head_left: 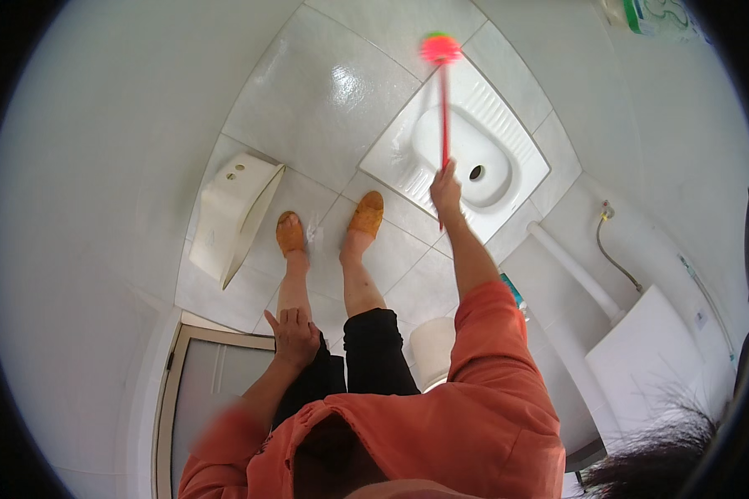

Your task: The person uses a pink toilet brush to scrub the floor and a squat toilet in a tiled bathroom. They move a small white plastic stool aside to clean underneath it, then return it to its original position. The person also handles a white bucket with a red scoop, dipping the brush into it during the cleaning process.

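Note:
My right hand [447,190] grips the red handle of a toilet brush [444,112] and holds it above a white ceramic squat toilet [421,140]. The brush's round pink-and-green head [440,48] is blurred and appears past the toilet's far corner; whether it touches the floor I cannot tell. Inside the toilet bowl a dark drain hole [476,172] shows just right of my hand. My left hand [297,337] rests with fingers spread on my left leg, near the knee, and holds nothing.
A white plastic cover or panel [231,212] leans by the left wall. Pale tiles [324,75] look wet. At right are a white cistern [649,355], its flush pipe [574,268] and a hose [615,256]. A white bin [429,349] stands near my knees; a framed door [218,368] is lower left.

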Demonstrator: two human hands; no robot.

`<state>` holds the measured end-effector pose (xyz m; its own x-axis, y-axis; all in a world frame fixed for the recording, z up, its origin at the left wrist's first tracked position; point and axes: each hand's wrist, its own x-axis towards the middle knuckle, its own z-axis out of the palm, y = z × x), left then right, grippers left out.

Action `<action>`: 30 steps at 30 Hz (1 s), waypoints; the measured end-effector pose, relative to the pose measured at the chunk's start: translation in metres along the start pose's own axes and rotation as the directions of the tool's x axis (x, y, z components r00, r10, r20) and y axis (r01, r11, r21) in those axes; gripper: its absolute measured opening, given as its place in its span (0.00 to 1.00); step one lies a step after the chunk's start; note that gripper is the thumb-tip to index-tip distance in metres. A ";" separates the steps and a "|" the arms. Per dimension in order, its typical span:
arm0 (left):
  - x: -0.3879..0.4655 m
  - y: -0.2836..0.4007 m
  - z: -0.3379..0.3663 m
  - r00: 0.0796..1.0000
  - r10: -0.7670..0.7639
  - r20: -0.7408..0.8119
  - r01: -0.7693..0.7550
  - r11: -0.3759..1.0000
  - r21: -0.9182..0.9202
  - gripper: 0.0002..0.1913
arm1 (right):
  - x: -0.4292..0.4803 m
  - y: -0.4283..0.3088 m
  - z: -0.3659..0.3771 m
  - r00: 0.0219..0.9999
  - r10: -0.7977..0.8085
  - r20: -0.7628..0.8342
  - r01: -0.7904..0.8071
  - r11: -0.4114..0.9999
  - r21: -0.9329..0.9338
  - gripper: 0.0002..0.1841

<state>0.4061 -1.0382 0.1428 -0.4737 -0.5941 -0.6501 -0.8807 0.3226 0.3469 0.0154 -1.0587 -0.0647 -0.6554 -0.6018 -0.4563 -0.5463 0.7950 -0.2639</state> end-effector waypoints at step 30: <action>-0.001 -0.006 -0.019 0.970 0.235 0.061 -0.241 0.964 0.114 0.13 | -0.223 -0.009 0.031 0.782 0.153 0.604 -0.173 0.985 -0.026 0.14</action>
<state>0.4114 -1.0535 0.1536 -0.6663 -0.4555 -0.5904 -0.7345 0.5377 0.4141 0.1825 -0.9294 0.0125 -0.2808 -0.3025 -0.9108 -0.4385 0.8846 -0.1586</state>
